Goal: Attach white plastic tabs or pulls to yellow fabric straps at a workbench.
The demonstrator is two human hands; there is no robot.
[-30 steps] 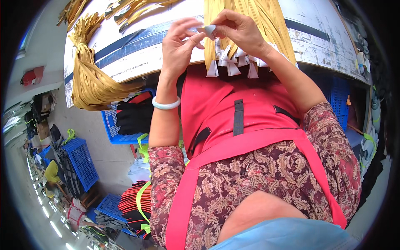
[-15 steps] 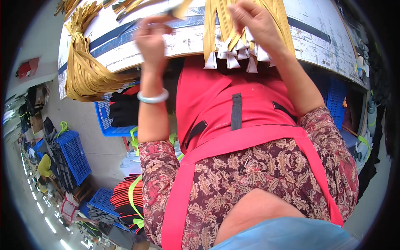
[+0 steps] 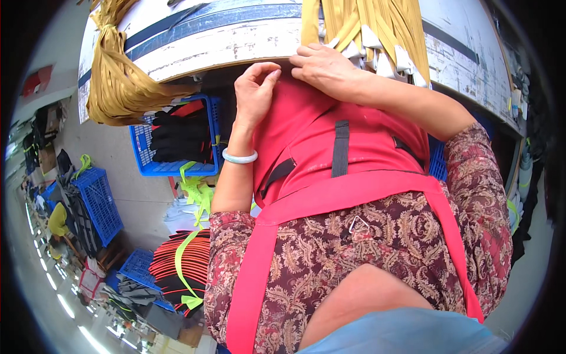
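"Where are the hands, from where you're standing?"

"Both by the near edge of the white table (image 3: 236,44). The left hand (image 3: 254,94) is just off that edge, fingers curled, thumb almost meeting the forefinger; I can't tell whether anything is pinched there."

"And the right hand (image 3: 325,72)?"

"At the same edge, further right, back upward, fingers loosely bent. Its grip is hidden from me, so I can't say what it has."

"The gold strips (image 3: 407,23)?"

"On the table, running down to its near edge, their white tips (image 3: 403,59) bunched just beside the right hand."

"Anything else about?"

"A gathered gold bundle (image 3: 121,88) drapes over the table's edge at the left, and a blue crate (image 3: 180,170) of black pieces (image 3: 181,139) sits below."
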